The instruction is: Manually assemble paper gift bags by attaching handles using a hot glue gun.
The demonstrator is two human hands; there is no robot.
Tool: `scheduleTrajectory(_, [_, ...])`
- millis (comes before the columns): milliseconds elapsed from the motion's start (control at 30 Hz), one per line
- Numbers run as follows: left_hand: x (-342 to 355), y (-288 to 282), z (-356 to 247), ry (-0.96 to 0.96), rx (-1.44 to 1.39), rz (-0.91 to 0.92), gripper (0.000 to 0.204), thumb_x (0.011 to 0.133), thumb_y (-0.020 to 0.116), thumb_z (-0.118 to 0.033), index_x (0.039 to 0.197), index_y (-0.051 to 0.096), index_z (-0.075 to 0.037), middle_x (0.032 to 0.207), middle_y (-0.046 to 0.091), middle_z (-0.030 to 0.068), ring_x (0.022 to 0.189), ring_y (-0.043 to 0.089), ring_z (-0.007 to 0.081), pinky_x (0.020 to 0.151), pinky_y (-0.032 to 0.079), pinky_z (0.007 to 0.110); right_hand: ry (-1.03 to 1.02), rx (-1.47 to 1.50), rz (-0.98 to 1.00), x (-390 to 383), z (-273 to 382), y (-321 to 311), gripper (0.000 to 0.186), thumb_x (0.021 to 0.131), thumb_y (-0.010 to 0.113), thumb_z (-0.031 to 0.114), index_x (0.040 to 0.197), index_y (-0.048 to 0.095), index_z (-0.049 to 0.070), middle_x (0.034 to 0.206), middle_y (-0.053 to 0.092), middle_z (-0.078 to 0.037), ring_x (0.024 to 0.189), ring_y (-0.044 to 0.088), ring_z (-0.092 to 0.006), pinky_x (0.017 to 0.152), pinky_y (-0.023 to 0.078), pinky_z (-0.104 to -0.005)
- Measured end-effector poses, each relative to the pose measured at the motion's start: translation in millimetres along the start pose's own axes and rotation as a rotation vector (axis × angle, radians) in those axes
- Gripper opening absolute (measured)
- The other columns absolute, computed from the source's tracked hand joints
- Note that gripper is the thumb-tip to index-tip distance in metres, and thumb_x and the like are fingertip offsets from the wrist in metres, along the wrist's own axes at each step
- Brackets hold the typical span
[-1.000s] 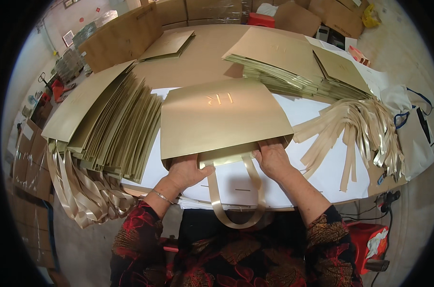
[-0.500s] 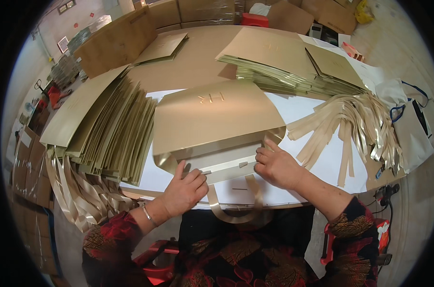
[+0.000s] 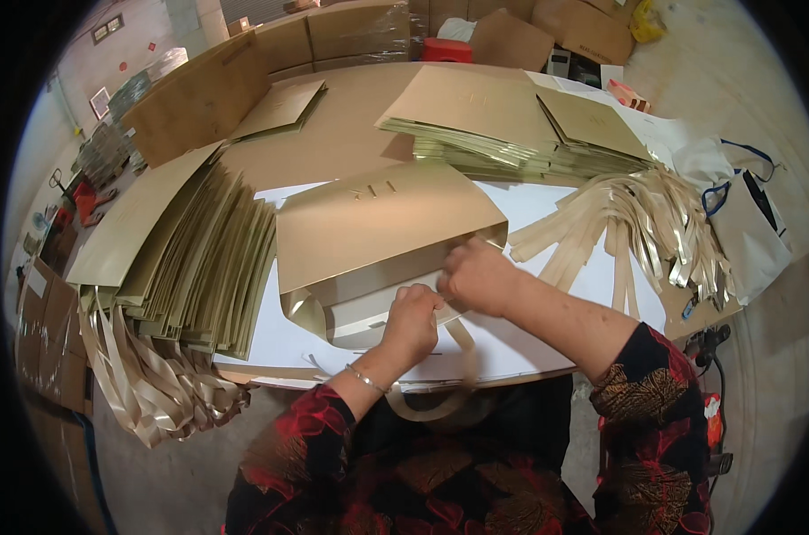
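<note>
At the left edge of the bench (image 3: 351,134), a fanned pile of gold paper carrier bags (image 3: 146,214) stands, with satin ribbon handles (image 3: 146,383) hanging past the front left corner. Behind it, toward the rear left, a few flat gold bags (image 3: 280,109) lie beside a brown cardboard carton (image 3: 195,102).

At the middle of the front edge, on a white sheet (image 3: 260,334), lies the gold bag in work (image 3: 387,218), opened, its mouth facing the person. A ribbon loop (image 3: 418,413) hangs from its lower side over the front edge, partly blurred.

The left hand (image 3: 412,323) is at the near rim of the mouth, fingers curled together; whether they are clamped on ribbon or paper cannot be told. The right hand (image 3: 478,278) is just beside it, at the right part of the mouth, fingers bent and fingertips hidden; its grip cannot be told.

Toward the rear right lies a stack of flat gold bags (image 3: 462,107), no ribbon visible on it. Loose ribbons (image 3: 619,209) spread near the right edge.

Progress, as judged: the left pile appears fitted with handles; the bag in work has one loop in place, its fixing unconfirmed; the right stack appears outstanding
</note>
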State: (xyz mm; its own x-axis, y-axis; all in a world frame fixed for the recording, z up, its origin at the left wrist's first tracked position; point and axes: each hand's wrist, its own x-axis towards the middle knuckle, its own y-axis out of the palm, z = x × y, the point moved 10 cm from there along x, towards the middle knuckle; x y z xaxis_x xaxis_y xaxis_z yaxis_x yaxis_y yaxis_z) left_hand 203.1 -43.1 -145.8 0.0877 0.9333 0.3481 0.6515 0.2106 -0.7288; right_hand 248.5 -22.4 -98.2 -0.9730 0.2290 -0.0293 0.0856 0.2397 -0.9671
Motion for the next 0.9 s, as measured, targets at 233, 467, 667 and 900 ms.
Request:
scheduleTrajectory(233, [-5.0, -4.7, 3.8, -0.049, -0.079, -0.093, 0.011, 0.076, 0.059, 0.003, 0.084, 0.063, -0.004, 0.097, 0.059, 0.0126, 0.096, 0.053, 0.0352, 0.085, 0.045, 0.043, 0.098, -0.015, 0.161, -14.0, -38.8, 18.8, 0.012, 0.070, 0.062, 0.015, 0.075, 0.069, 0.007, 0.075, 0.066, -0.007, 0.085, 0.066, -0.0257, 0.075, 0.051, -0.0375])
scheduleTrajectory(467, [-11.5, -3.7, -4.1, 0.044, -0.024, -0.137, 0.016, 0.077, 0.058, 0.003, 0.085, 0.069, -0.005, 0.098, 0.059, 0.0101, 0.097, 0.051, 0.0331, 0.086, 0.045, 0.040, 0.123, 0.306, -0.212, -78.1, 51.7, -6.6, 0.038, 0.068, 0.062, 0.015, 0.101, 0.063, -0.002, 0.111, 0.059, -0.019, 0.111, 0.055, -0.0349, 0.096, 0.043, -0.0443])
scheduleTrajectory(667, [-9.5, -3.5, -13.0, 0.073, 0.016, -0.140, 0.019, 0.073, 0.058, 0.004, 0.084, 0.070, -0.005, 0.096, 0.059, 0.0113, 0.096, 0.052, 0.0333, 0.085, 0.046, 0.040, 0.315, 0.295, -0.426, -86.5, 108.9, 0.9, 0.037, 0.072, 0.059, 0.016, 0.103, 0.062, -0.005, 0.110, 0.060, -0.023, 0.109, 0.057, -0.0370, 0.093, 0.046, -0.0453])
scheduleTrajectory(900, [-0.1, -8.4, -21.6, 0.064, 0.007, -0.071, 0.012, 0.071, 0.066, -0.009, 0.081, 0.062, -0.002, 0.092, 0.059, 0.0145, 0.092, 0.052, 0.0352, 0.083, 0.045, 0.043, 0.380, 0.493, -0.449, -117.3, 83.0, -34.8, 0.016, 0.072, 0.059, 0.008, 0.088, 0.059, 0.006, 0.090, 0.059, -0.009, 0.088, 0.059, -0.0260, 0.078, 0.047, -0.0416])
